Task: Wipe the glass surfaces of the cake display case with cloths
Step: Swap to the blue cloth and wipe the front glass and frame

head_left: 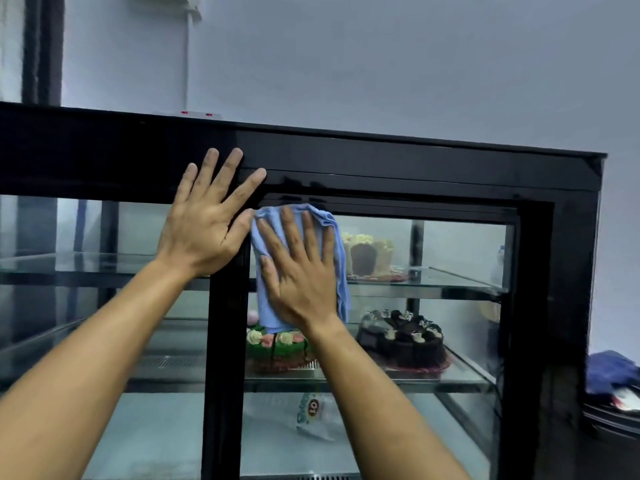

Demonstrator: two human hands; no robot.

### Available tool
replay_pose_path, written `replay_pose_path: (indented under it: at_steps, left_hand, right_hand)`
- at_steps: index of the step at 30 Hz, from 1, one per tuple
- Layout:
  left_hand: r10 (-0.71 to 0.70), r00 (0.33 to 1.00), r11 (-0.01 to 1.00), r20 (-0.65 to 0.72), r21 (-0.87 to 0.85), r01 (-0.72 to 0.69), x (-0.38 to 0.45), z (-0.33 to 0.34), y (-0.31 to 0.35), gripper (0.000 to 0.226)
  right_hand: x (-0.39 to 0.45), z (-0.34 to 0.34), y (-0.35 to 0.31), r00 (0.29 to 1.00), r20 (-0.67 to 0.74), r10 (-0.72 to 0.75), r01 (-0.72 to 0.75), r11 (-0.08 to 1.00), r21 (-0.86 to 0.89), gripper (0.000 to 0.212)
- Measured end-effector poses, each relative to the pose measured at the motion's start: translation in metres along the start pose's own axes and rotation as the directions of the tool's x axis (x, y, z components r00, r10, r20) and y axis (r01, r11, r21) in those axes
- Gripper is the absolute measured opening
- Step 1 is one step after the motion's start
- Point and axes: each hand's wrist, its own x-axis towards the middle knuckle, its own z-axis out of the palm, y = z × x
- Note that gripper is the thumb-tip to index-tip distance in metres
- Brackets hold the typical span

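Note:
A black-framed cake display case (pixel 408 161) fills the view, with glass sliding doors. My right hand (pixel 299 271) lies flat with straight fingers on a light blue cloth (pixel 341 251) and presses it against the upper left corner of the right glass door (pixel 450 244). My left hand (pixel 206 220) is spread flat, its palm over the left glass panel and its fingers on the black top frame. The cloth hangs down past my right wrist.
Inside the case stand a yellow-topped cake (pixel 369 252) on the upper glass shelf, and a green flowered cake (pixel 277 344) and a chocolate cake (pixel 405 337) on the lower shelf. A dark blue cloth (pixel 609 370) lies on a surface at the right. A plain wall is behind.

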Motion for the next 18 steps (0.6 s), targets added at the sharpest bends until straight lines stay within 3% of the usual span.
replay_pose_path:
  at_steps: [3,7,10,13,14,15,16,18]
  left_hand:
    - [0.067,0.997,0.996,-0.03,0.054,-0.065,-0.001,-0.002,0.001,0.059]
    - [0.39,0.921,0.896,0.023,0.223,-0.385,0.008,0.004,0.013,0.055]
    - [0.391,0.912,0.882,0.121,0.234,-0.409,0.01,0.012,0.018,0.061]
    - [0.404,0.9,0.862,0.163,0.263,-0.434,0.008,0.01,0.017,0.061]
    - [0.418,0.892,0.852,0.176,0.267,-0.451,0.008,0.01,0.016,0.06]
    - [0.426,0.886,0.847,0.186,0.262,-0.462,0.008,0.01,0.014,0.06]
    - [0.429,0.882,0.845,0.193,0.26,-0.468,0.009,0.01,0.014,0.06]
    - [0.437,0.874,0.834,0.214,0.269,-0.483,0.01,0.008,0.015,0.061]
  right_hand:
    - [-0.028,-0.029,0.102,0.989,0.015,0.145,-0.142,0.981,-0.132,0.061]
    - [-0.056,-0.075,0.221,0.892,0.024,0.451,-0.445,0.886,-0.127,0.067]
    - [-0.055,-0.083,0.238,0.829,0.017,0.559,-0.555,0.826,-0.095,0.075]
    - [-0.041,-0.068,0.202,0.696,-0.075,0.714,-0.717,0.697,-0.022,0.078]
    - [-0.035,-0.06,0.176,0.692,-0.094,0.716,-0.719,0.695,-0.006,0.076]
    - [-0.033,-0.051,0.145,0.741,-0.075,0.667,-0.669,0.743,-0.001,0.071]
    - [-0.032,-0.039,0.111,0.837,-0.042,0.545,-0.547,0.837,-0.028,0.066]
    - [-0.035,-0.017,0.052,0.985,0.034,0.171,-0.168,0.984,-0.066,0.059]
